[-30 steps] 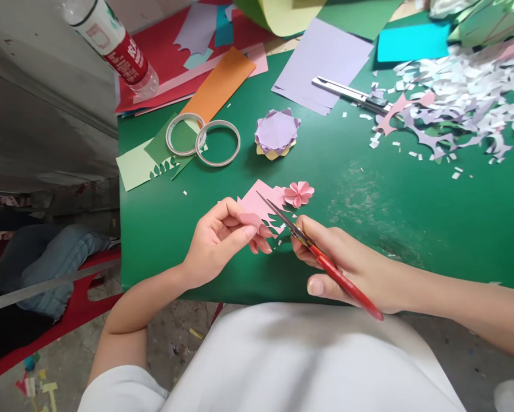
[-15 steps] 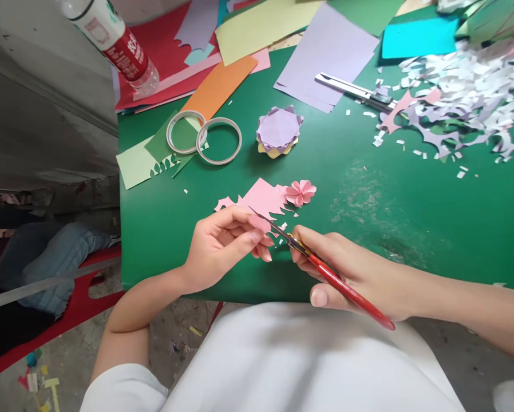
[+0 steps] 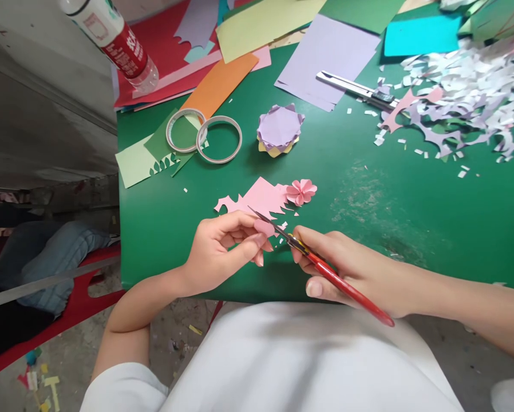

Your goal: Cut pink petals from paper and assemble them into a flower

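Observation:
My left hand (image 3: 229,252) pinches a small rounded piece of pink paper (image 3: 264,228) between thumb and fingers. My right hand (image 3: 347,266) is closed around red-handled scissors (image 3: 332,274), whose dark blades lie along the upper edge of that piece. Just beyond the blades, a cut-up pink paper sheet (image 3: 261,194) with a jagged edge lies on the green table (image 3: 411,212). A pink paper flower (image 3: 301,192) rests at the right end of this sheet. Tiny scraps are scattered below it.
Two tape rolls (image 3: 219,140) overlap at the left of a purple and yellow folded paper piece (image 3: 280,129). A utility knife (image 3: 355,88) lies by a heap of white shreds (image 3: 480,97). Coloured sheets and a bottle (image 3: 119,48) stand at the back left.
The pink piece has shifted slightly right and down in my left fingers. My left hand has turned a little, and the scissors stay almost in place against the piece.

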The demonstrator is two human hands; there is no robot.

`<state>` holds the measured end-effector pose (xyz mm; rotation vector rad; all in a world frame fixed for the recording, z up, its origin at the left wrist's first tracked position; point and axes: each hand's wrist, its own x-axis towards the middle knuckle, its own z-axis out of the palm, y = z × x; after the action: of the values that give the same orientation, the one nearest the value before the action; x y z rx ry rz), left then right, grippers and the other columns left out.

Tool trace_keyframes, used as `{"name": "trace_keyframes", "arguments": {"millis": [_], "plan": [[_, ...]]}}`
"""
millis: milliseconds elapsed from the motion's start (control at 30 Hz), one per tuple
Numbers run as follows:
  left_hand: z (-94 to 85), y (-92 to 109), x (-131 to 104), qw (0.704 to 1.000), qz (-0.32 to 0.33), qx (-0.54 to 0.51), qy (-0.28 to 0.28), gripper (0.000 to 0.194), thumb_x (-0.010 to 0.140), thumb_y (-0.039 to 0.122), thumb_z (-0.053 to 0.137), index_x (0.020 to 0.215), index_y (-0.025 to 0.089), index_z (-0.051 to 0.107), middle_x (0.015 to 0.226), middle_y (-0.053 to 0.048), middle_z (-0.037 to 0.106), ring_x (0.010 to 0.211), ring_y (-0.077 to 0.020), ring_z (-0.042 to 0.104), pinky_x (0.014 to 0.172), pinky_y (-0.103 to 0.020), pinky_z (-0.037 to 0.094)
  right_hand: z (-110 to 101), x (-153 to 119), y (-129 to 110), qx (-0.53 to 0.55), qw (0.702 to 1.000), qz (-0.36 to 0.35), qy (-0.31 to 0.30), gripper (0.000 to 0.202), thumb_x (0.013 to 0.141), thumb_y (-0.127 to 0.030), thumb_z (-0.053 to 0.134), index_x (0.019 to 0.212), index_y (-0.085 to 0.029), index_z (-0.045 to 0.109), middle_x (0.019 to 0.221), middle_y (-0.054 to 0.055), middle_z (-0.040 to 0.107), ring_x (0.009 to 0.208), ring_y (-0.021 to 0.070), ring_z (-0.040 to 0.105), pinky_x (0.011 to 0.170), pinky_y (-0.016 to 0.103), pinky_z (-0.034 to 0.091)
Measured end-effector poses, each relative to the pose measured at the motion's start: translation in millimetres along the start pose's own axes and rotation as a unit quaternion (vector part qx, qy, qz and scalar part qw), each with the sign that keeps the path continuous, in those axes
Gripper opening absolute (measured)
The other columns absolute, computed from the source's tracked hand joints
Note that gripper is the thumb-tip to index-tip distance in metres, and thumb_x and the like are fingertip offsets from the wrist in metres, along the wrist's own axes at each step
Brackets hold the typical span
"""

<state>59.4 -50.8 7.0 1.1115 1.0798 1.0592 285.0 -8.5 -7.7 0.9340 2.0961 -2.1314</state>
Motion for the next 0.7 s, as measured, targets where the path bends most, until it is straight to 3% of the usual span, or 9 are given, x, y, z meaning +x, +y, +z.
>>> {"name": "trace_keyframes", "arguments": {"millis": [367, 700], "plan": [[-3.3, 0.8, 2.8, 0.998, 0.001, 0.064, 0.005, 0.013, 0.09, 0.022, 0.068, 0.08, 0.016, 0.073, 0.069, -0.001, 0.072, 0.049, -0.0064, 0.063, 0.045, -0.013, 0.053, -1.4, 1.3, 3.7, -0.002, 1.0, -0.016, -0.008, 0.058, 0.086, -0.076, 0.058, 0.08, -0.024, 0.034, 0.059, -0.007, 0.042, 0.05, 0.0087, 0.028, 0.045, 0.026, 0.025], [-4.7, 1.6, 1.7, 0.994, 0.018, 0.104, -0.004, 0.013, 0.089, 0.012, 0.062, 0.079, 0.015, 0.071, 0.066, 0.001, 0.071, 0.045, -0.005, 0.06, 0.046, -0.013, 0.052, -1.9, 1.0, 2.5, -0.027, 1.0, -0.003, -0.006, 0.063, 0.084, -0.084, 0.051, 0.078, -0.024, 0.033, 0.06, -0.007, 0.042, 0.05, 0.0087, 0.028, 0.046, 0.027, 0.023]]}}
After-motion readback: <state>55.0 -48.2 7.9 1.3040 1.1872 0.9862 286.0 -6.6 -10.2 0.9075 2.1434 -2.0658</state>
